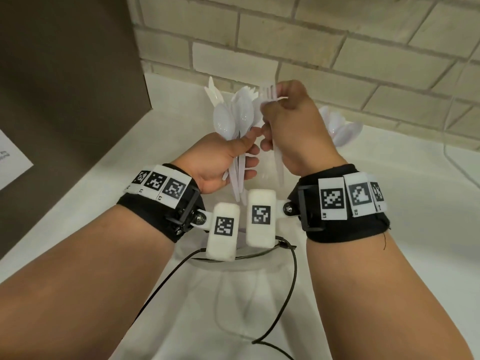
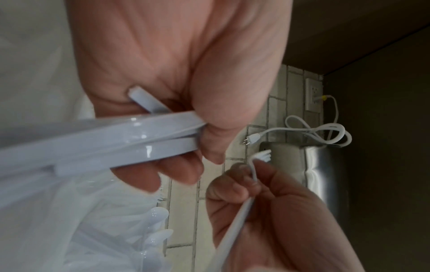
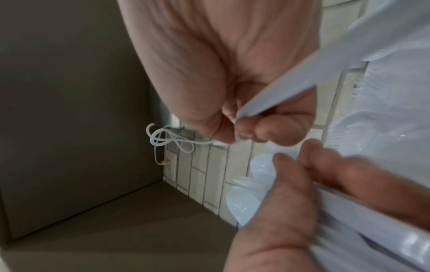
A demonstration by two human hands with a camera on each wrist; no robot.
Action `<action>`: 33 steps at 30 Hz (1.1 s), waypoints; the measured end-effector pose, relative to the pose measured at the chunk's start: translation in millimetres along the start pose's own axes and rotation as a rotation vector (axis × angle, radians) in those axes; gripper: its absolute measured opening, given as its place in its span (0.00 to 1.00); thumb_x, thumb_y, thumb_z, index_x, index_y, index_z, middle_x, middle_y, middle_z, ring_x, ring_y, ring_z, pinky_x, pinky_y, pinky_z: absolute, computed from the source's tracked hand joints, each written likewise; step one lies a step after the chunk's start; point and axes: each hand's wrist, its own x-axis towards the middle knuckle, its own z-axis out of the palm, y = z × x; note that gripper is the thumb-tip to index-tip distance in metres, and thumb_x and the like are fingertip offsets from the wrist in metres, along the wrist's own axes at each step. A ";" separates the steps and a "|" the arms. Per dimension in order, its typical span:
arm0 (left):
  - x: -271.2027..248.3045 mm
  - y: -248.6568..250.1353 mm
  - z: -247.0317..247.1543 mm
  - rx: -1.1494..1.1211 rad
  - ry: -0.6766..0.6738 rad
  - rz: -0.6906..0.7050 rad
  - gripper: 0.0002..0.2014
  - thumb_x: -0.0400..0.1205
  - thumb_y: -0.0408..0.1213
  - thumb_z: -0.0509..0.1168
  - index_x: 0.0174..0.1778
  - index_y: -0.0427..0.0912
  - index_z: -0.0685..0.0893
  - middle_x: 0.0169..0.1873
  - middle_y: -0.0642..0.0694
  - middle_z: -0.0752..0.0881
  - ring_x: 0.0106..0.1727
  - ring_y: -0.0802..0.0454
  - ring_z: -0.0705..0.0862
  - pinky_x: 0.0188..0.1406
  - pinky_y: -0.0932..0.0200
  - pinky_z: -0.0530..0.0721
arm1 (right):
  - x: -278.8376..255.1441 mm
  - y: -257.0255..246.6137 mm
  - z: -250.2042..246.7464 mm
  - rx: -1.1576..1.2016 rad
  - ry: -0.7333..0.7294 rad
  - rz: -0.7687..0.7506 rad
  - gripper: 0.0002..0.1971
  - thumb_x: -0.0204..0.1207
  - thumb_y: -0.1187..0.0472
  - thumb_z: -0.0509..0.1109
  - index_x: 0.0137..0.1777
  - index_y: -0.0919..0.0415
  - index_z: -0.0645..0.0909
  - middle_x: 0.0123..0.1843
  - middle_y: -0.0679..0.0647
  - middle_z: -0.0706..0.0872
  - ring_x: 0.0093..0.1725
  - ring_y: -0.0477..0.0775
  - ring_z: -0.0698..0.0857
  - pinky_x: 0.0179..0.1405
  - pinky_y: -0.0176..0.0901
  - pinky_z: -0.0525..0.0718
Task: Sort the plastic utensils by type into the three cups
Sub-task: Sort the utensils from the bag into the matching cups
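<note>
Utensils of glossy white plastic fill both hands above a pale countertop [image 1: 389, 203]. From the head view, the left hand [image 1: 218, 165] has its fingers curled round a bunch of utensils [image 1: 233, 118] held by the handles, with spoon bowls and some fork tines fanning upward toward the brick wall [image 1: 337, 48]; the handle ends stick out below the palm. The right hand [image 1: 293, 126], just beside it and touching at the fingertips, is clamped on a single fork [image 1: 267, 93], tines up, its long handle running down past the wrist. More white spoons [image 1: 342, 128] show behind the right wrist; what they stand in is hidden. A clear cup [image 1: 249, 287] sits on the counter below the wrists, near the camera. In the left wrist view, flat shiny handles cross the palm under the curled left thumb [image 2: 221, 110], and the other hand pinches the thin fork with its tines [image 2: 264, 155] poking out. A white cord [image 2: 325, 132] lies loose by a wall outlet. The right wrist view shows the fork's handle [image 3: 314, 73] gripped in the closed fist, with blurred spoon bowls [image 3: 242, 202] in the left hand below.
</note>
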 end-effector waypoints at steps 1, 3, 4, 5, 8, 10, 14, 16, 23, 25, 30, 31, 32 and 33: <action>0.6 -1.5 -0.4 0.024 -0.015 0.005 0.10 0.82 0.43 0.67 0.50 0.40 0.82 0.38 0.46 0.79 0.30 0.54 0.80 0.35 0.55 0.82 | -1.0 0.9 1.1 -0.024 -0.056 0.015 0.05 0.80 0.67 0.63 0.51 0.57 0.73 0.37 0.54 0.81 0.27 0.50 0.80 0.21 0.39 0.75; 0.3 -3.5 -0.3 0.021 -0.075 0.019 0.03 0.81 0.37 0.67 0.44 0.43 0.80 0.33 0.48 0.76 0.28 0.56 0.74 0.33 0.57 0.75 | -2.3 4.8 2.7 -0.094 -0.116 0.015 0.06 0.79 0.62 0.69 0.54 0.58 0.79 0.39 0.51 0.83 0.27 0.42 0.81 0.19 0.31 0.73; 0.2 -4.1 -0.7 0.009 -0.095 0.022 0.02 0.81 0.35 0.67 0.43 0.43 0.80 0.32 0.48 0.75 0.27 0.56 0.73 0.32 0.58 0.73 | -2.4 7.2 3.0 -0.108 -0.118 0.011 0.06 0.78 0.60 0.71 0.53 0.58 0.81 0.38 0.49 0.83 0.25 0.36 0.79 0.18 0.26 0.71; 0.2 -4.1 -1.5 -0.001 -0.114 0.025 0.03 0.79 0.34 0.67 0.44 0.43 0.80 0.32 0.49 0.75 0.27 0.57 0.72 0.31 0.58 0.73 | -2.8 8.6 3.3 -0.103 -0.115 0.014 0.05 0.78 0.60 0.72 0.51 0.58 0.82 0.36 0.47 0.83 0.22 0.34 0.77 0.17 0.23 0.70; -0.1 -2.8 -4.3 -0.025 -0.189 0.031 0.09 0.77 0.33 0.67 0.52 0.42 0.77 0.33 0.49 0.73 0.28 0.58 0.72 0.31 0.60 0.74 | -3.9 9.2 2.9 -0.053 -0.129 0.028 0.01 0.78 0.63 0.72 0.47 0.57 0.83 0.32 0.45 0.81 0.18 0.33 0.75 0.16 0.22 0.69; 0.9 -2.6 -7.1 -0.038 -0.247 0.030 0.15 0.77 0.34 0.67 0.58 0.41 0.73 0.33 0.50 0.73 0.29 0.58 0.74 0.33 0.61 0.76 | -4.6 8.6 2.8 -0.032 -0.137 0.031 0.02 0.77 0.64 0.73 0.47 0.60 0.82 0.33 0.46 0.81 0.18 0.33 0.76 0.16 0.23 0.69; 2.7 -7.4 -12.9 -0.086 -0.278 0.016 0.32 0.60 0.49 0.83 0.56 0.41 0.79 0.38 0.49 0.79 0.37 0.55 0.83 0.41 0.55 0.86 | -2.2 8.7 5.3 -0.038 -0.108 -0.005 0.04 0.79 0.64 0.70 0.44 0.58 0.78 0.34 0.48 0.81 0.20 0.35 0.76 0.17 0.27 0.71; 4.1 -9.7 -16.2 -0.191 -0.278 0.023 0.35 0.58 0.52 0.82 0.57 0.40 0.80 0.39 0.46 0.80 0.39 0.53 0.84 0.43 0.53 0.87 | 1.8 12.4 6.6 -0.053 -0.055 0.007 0.05 0.81 0.62 0.66 0.45 0.52 0.76 0.37 0.47 0.81 0.24 0.37 0.76 0.22 0.31 0.72; 4.3 -8.3 -20.8 -0.296 -0.210 -0.021 0.10 0.77 0.43 0.68 0.50 0.43 0.81 0.36 0.48 0.79 0.36 0.53 0.80 0.39 0.57 0.80 | 4.4 19.7 11.0 0.062 -0.026 0.091 0.05 0.84 0.62 0.60 0.53 0.57 0.78 0.38 0.51 0.79 0.27 0.46 0.72 0.26 0.38 0.69; 2.4 -7.9 -20.2 -0.308 -0.182 -0.026 0.06 0.80 0.39 0.65 0.49 0.41 0.81 0.36 0.47 0.78 0.34 0.53 0.80 0.35 0.58 0.79 | 3.6 20.5 10.2 0.076 -0.059 0.108 0.07 0.85 0.62 0.59 0.49 0.57 0.78 0.36 0.52 0.78 0.25 0.47 0.71 0.22 0.38 0.68; 0.4 -5.2 -16.7 -0.265 -0.114 -0.023 0.05 0.84 0.34 0.62 0.49 0.42 0.83 0.35 0.46 0.83 0.36 0.51 0.82 0.41 0.54 0.83 | 6.3 23.0 12.5 0.101 0.131 0.045 0.07 0.82 0.60 0.61 0.43 0.50 0.76 0.40 0.53 0.82 0.34 0.51 0.77 0.32 0.43 0.73; 0.9 -4.6 -16.2 -0.256 -0.096 -0.019 0.06 0.84 0.33 0.61 0.49 0.42 0.84 0.35 0.47 0.85 0.38 0.50 0.86 0.46 0.51 0.85 | 6.9 20.7 10.7 0.115 0.192 0.028 0.06 0.81 0.60 0.62 0.43 0.50 0.75 0.39 0.51 0.82 0.36 0.52 0.79 0.35 0.44 0.75; 1.5 -4.1 -16.1 -0.253 -0.087 -0.015 0.07 0.85 0.33 0.61 0.50 0.42 0.85 0.36 0.47 0.86 0.40 0.49 0.88 0.51 0.47 0.87 | 8.8 19.2 8.9 0.133 0.233 0.021 0.05 0.81 0.60 0.62 0.44 0.51 0.74 0.39 0.50 0.81 0.36 0.51 0.80 0.34 0.44 0.77; 1.9 -3.6 -16.1 -0.247 -0.086 -0.009 0.08 0.85 0.33 0.60 0.53 0.43 0.85 0.37 0.48 0.85 0.39 0.49 0.88 0.51 0.45 0.88 | 9.6 16.7 7.5 0.151 0.236 0.016 0.03 0.81 0.61 0.61 0.46 0.52 0.73 0.39 0.50 0.82 0.35 0.50 0.83 0.32 0.43 0.79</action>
